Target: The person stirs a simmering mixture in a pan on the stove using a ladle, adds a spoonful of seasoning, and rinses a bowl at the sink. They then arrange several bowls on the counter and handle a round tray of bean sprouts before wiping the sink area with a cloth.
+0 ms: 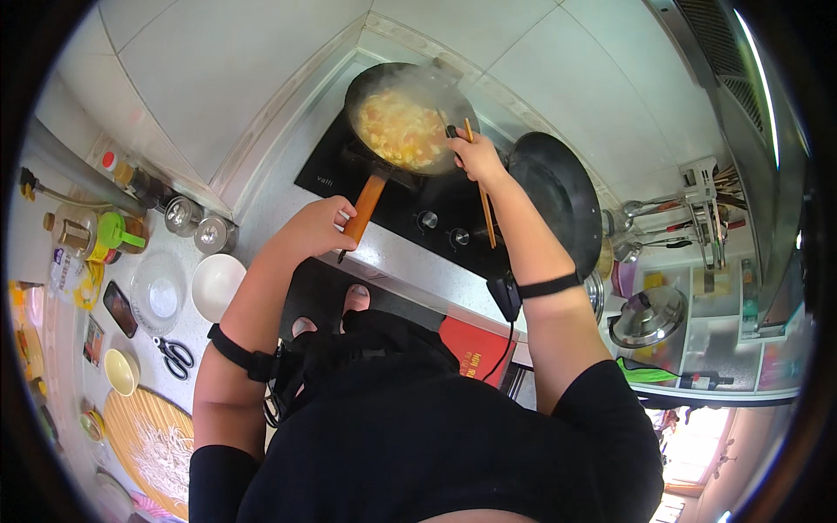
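A dark wok [413,171] of steaming yellow and orange food in liquid [399,127] sits on the left part of a black gas stove [327,157]. My left hand [327,225] grips the lower end of the wok's wooden handle [366,206]. Over the wok's right rim, my right hand [477,157] holds wooden chopsticks [486,212] along with a black-handled utensil [451,133]; its far end is blurred by steam, so its kind cannot be told. A second, larger black wok [556,189] stands just right of my right forearm.
On the left counter are a white bowl [219,287], a glass dish [158,294], scissors [174,358], a phone [120,308], a yellow bowl [121,371], jars [214,235] and noodles [163,454] on a bamboo mat [140,405]. Utensils [709,216] and a pot lid [649,317] hang at right.
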{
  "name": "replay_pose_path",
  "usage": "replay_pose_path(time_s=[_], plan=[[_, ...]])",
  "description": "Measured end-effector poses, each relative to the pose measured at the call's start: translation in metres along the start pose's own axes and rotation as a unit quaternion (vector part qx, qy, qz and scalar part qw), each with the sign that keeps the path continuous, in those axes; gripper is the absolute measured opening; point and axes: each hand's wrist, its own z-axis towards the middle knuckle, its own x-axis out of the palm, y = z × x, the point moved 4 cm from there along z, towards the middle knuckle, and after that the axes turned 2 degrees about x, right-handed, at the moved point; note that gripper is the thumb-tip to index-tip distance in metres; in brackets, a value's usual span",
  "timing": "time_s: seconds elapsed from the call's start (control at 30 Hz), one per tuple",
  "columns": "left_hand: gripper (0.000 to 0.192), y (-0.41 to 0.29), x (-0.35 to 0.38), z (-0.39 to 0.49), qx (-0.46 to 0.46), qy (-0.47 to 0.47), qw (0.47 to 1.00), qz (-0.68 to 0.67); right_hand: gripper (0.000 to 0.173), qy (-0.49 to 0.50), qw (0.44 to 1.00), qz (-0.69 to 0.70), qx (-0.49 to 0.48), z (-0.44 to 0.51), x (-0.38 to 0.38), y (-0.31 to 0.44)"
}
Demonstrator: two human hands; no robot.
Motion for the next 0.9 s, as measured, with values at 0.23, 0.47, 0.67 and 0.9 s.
replay_pose_path(time_s=[0.23,0.47,0.67,0.9], plan=[[0.053,0.0,-0.003,0.004,0.008,0.01,1.0,-0.008,0.042,0.044,0.964,-0.252,-0.071,0.0,0.022,-0.005],[0.049,-0.002,0.0,0.003,0.002,0.01,1.0,0.012,0.052,0.031,0.965,-0.214,-0.15,-0.091,-0.034,0.0],[0.049,-0.009,-0.001,0.002,0.016,0.005,0.998,0.064,0.055,0.119,0.99,-0.073,0.029,-0.145,-0.065,-0.014],[0.048,-0.014,0.0,0.005,0.045,0.008,0.995,0.094,0.053,0.078,0.979,-0.179,-0.062,-0.106,-0.025,-0.031]])
